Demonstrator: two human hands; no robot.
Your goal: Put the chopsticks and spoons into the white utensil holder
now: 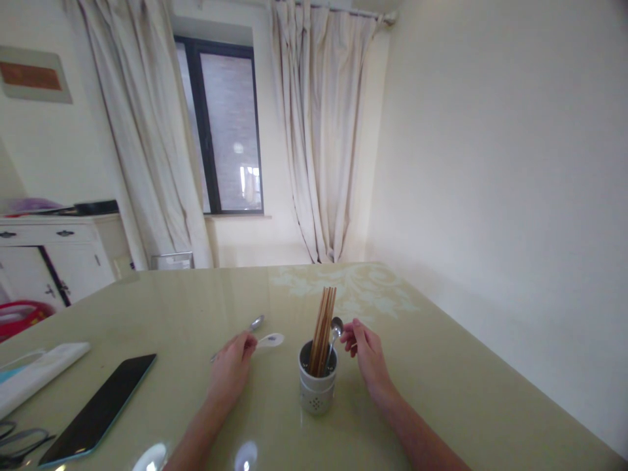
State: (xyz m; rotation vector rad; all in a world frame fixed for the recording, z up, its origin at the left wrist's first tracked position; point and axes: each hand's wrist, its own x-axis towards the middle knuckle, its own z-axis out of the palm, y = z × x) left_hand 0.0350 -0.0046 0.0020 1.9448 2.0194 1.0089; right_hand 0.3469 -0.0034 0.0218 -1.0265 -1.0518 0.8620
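Note:
A ceramic utensil holder [316, 396] with a pierced pattern stands upright on the table. Wooden chopsticks [322, 330] and a metal spoon [336, 327], bowl up, rest inside it. Just right of that spoon's bowl is my right hand [367, 356], its fingers loosely bent and apart; whether the fingertips touch the spoon is hard to tell. To the left of the holder, my left hand [231, 366] is closed at the handle of a white spoon [271, 340], whose handle end is hidden by the fingers. Another metal spoon [256, 322] lies behind that hand, partly covered.
On the left of the table [186, 307] lie a black tablet-like slab [105, 402], a white flat object [46, 373] and dark-handled scissors [24, 441]. A wall [515, 196] runs along the right side. Beyond the table are curtains [324, 131] and a white cabinet [73, 252].

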